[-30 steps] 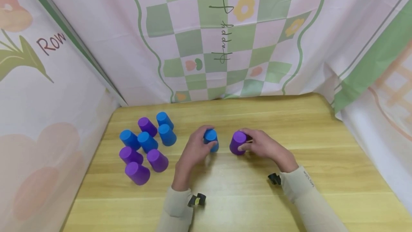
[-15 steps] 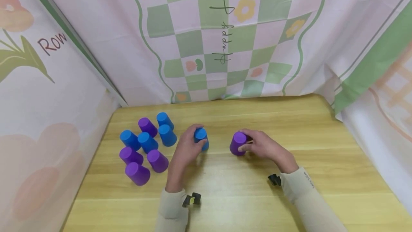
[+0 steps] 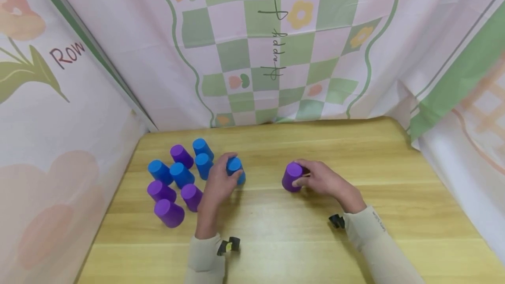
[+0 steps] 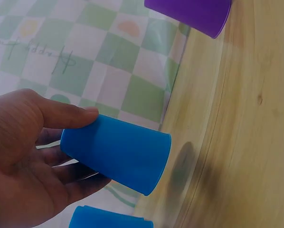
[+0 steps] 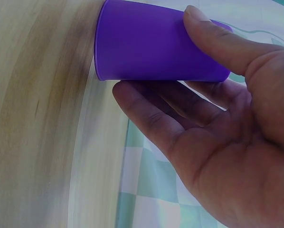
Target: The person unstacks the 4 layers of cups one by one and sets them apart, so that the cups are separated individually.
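My left hand (image 3: 219,179) grips an upside-down blue cup (image 3: 236,171) between thumb and fingers, just right of the cup group. In the left wrist view that blue cup (image 4: 120,152) hangs close over the table, its shadow beside the rim. Over to the right, my right hand (image 3: 324,179) holds an upside-down purple cup (image 3: 292,177) from its right side. The right wrist view has the thumb on one side of the purple cup (image 5: 151,45) and the fingers along the other.
Several upside-down cups stand at the left of the wooden table (image 3: 276,240), among them a blue cup (image 3: 181,175) and a purple cup (image 3: 169,213). My left forearm overlaps one purple cup (image 3: 191,196). Printed curtains (image 3: 229,51) enclose the back and sides.
My left hand has moved leftward with the blue cup, away from the purple cup and up to the group. My right hand and its purple cup have stayed in place.
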Available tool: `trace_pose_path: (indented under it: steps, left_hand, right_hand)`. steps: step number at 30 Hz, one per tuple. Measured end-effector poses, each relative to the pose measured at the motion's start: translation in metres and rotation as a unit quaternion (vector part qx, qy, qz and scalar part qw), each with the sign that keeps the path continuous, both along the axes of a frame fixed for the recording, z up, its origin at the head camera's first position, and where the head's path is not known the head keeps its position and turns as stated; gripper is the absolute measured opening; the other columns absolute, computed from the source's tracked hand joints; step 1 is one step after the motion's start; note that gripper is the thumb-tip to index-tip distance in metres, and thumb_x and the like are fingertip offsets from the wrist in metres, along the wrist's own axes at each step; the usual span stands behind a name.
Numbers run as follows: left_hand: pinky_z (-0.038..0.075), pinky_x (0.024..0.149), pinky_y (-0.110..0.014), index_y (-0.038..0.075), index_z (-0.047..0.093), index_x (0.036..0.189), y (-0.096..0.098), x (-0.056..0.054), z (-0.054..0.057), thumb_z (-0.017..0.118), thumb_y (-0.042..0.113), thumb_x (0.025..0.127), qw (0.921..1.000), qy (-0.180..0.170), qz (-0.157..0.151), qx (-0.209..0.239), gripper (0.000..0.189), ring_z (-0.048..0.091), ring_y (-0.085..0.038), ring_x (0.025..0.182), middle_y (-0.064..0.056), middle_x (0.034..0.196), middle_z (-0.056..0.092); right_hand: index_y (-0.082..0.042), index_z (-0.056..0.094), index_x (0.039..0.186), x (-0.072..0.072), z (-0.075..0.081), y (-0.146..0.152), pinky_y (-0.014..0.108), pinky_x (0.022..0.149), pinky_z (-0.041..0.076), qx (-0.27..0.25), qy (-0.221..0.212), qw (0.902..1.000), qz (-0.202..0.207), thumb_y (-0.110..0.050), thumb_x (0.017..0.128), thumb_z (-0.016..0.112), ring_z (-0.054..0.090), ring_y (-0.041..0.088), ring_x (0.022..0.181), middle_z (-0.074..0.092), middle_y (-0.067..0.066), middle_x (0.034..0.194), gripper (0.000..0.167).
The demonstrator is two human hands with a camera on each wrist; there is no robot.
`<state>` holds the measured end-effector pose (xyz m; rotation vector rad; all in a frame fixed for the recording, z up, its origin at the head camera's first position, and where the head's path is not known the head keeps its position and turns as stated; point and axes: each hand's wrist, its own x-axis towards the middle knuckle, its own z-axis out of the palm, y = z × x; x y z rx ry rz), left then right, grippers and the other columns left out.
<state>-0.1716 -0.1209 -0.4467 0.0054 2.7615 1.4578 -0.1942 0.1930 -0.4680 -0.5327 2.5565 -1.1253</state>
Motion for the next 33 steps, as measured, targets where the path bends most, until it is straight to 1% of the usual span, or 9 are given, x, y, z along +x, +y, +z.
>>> trace_pose_path:
  steps: [2,7,9,13,20,33]
  left_hand:
    - [0.041,0.120,-0.060,0.013,0.054,0.151,-0.002,0.000,0.000,0.070,0.013,0.101,1.0000,-0.001,0.007,-0.003,0.052,0.047,-0.038,0.148,-0.014,0.158,0.052]
    - [0.040,0.121,-0.058,0.014,0.053,0.151,-0.006,0.001,0.000,0.070,0.013,0.101,0.9998,-0.005,0.020,-0.002,0.052,0.046,-0.036,0.149,-0.012,0.158,0.051]
    - [0.040,0.121,-0.058,0.014,0.053,0.151,-0.007,0.001,0.001,0.070,0.012,0.101,0.9998,-0.006,0.021,0.000,0.052,0.045,-0.036,0.149,-0.012,0.158,0.051]
    - [0.040,0.122,-0.058,0.013,0.053,0.151,-0.010,0.000,0.001,0.069,0.011,0.101,0.9998,-0.004,0.021,-0.004,0.052,0.045,-0.036,0.150,-0.012,0.159,0.051]
    - [0.038,0.122,-0.058,0.013,0.051,0.152,-0.014,-0.003,0.001,0.068,0.012,0.102,0.9989,-0.032,0.029,-0.018,0.052,0.044,-0.035,0.151,-0.011,0.160,0.049]
    - [0.038,0.122,-0.059,0.011,0.050,0.152,-0.015,-0.003,0.002,0.067,0.011,0.102,0.9981,-0.044,0.028,-0.034,0.052,0.044,-0.036,0.150,-0.013,0.159,0.049]
  right_hand:
    - [-0.008,0.065,0.135,0.000,0.000,0.000,0.053,0.098,0.058,0.002,0.004,1.0000,0.002,-0.021,0.097,0.076,0.069,0.033,0.116,0.073,0.012,0.122,0.042]
    - [-0.009,0.064,0.136,0.001,0.000,-0.001,0.053,0.099,0.058,0.003,-0.004,1.0000,-0.002,-0.020,0.097,0.076,0.069,0.033,0.117,0.073,0.012,0.123,0.043]
    - [-0.010,0.064,0.136,0.001,0.000,-0.001,0.052,0.100,0.058,0.003,-0.010,0.9999,-0.007,-0.019,0.097,0.077,0.069,0.032,0.117,0.073,0.012,0.124,0.043]
    - [-0.008,0.064,0.136,0.001,0.001,-0.001,0.052,0.099,0.058,0.000,-0.009,1.0000,-0.003,-0.020,0.097,0.076,0.069,0.033,0.117,0.073,0.013,0.123,0.042]
    - [-0.007,0.064,0.135,0.000,0.001,-0.001,0.052,0.098,0.059,-0.003,-0.007,1.0000,-0.001,-0.021,0.097,0.077,0.069,0.034,0.116,0.073,0.014,0.123,0.043]
    - [-0.008,0.065,0.135,0.000,0.001,0.000,0.051,0.098,0.059,-0.006,-0.007,1.0000,-0.002,-0.021,0.097,0.077,0.069,0.033,0.116,0.073,0.013,0.122,0.042]
